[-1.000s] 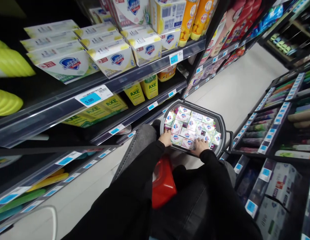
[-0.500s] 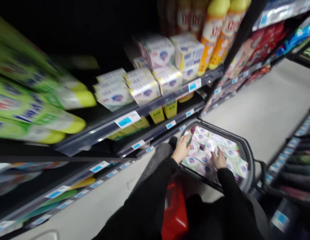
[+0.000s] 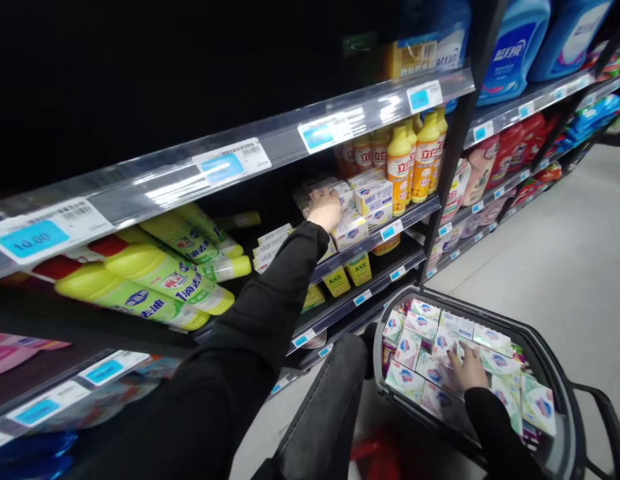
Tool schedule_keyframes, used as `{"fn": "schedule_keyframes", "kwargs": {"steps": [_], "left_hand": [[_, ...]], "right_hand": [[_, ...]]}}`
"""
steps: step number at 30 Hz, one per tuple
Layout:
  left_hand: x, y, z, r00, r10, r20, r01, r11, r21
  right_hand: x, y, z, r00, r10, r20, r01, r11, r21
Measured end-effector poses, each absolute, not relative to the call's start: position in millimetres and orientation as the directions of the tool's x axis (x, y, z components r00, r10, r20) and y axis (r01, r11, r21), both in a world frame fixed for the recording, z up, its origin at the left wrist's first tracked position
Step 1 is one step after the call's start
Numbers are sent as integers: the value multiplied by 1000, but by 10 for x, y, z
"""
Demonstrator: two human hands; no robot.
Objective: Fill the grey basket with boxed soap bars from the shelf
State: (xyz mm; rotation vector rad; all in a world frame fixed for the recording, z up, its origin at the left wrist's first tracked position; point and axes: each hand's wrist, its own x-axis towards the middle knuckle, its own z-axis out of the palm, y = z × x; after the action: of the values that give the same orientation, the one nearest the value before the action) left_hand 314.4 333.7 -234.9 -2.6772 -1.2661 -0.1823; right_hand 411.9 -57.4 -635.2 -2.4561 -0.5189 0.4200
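Observation:
My left hand (image 3: 326, 208) reaches onto the shelf, its fingers curled over a white soap box at the back of the stack. Part of that box is hidden behind the hand. Beside it, more white and yellow soap boxes (image 3: 351, 231) are stacked along the shelf edge. My right hand (image 3: 469, 368) is down in the dark shopping basket (image 3: 565, 427), fingers apart and touching the tops of the soap boxes packed there. Those soap boxes (image 3: 405, 379) are white with a blue and red logo and lie in close rows.
Yellow-green bottles (image 3: 165, 283) lie on their sides at the left of the shelf. Orange bottles (image 3: 400, 163) stand right of the soap. A shelf with price tags (image 3: 233, 163) runs above my left arm. A red object (image 3: 375, 457) is low between my legs.
My left hand has left the basket and moved up and left to the soap boxes on the shelf. My right hand stays over the boxes in the basket. The view has shifted.

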Motion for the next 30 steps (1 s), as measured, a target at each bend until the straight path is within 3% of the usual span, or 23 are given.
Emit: {"fn": "schedule_keyframes", "kwargs": {"steps": [4, 7, 10, 13, 15, 17, 20, 24, 27, 30], "left_hand": [[3089, 3191, -2418, 653, 685, 323, 753, -634, -178], [2884, 3112, -2389, 668, 611, 425, 705, -702, -100], [2554, 3055, -2304, 569, 604, 558, 625, -758, 184], [2208, 2950, -2304, 536, 683, 496, 324, -709, 627], [2053, 2827, -2430, 638, 689, 344, 59, -489, 870], [1993, 2665, -2672, 752, 631, 191, -96, -182, 979], [2075, 2393, -3195, 847, 531, -26, -59, 144, 988], [2401, 2121, -4014, 849, 399, -347, 237, 298, 925], [2663, 2065, -4610, 711, 417, -566, 563, 145, 814], [2809, 2113, -5110, 580, 525, -623, 753, -55, 656]], "right_hand": [[4125, -557, -6277, 864, 462, -199, 274, -764, -584], [4137, -569, -6245, 851, 477, -218, 291, -774, -562], [4151, -575, -6267, 848, 474, -235, 291, -789, -542], [4166, -565, -6325, 851, 479, -216, 304, -783, -542], [4174, -558, -6337, 850, 486, -202, 314, -776, -547], [4177, -561, -6293, 850, 488, -200, 318, -777, -543], [4176, -584, -6147, 838, 491, -237, 316, -792, -523], [4178, -612, -6001, 836, 476, -274, 306, -818, -486], [4164, -626, -5977, 836, 468, -286, 301, -828, -473], [4141, -620, -5965, 835, 465, -293, 301, -833, -465]]}}
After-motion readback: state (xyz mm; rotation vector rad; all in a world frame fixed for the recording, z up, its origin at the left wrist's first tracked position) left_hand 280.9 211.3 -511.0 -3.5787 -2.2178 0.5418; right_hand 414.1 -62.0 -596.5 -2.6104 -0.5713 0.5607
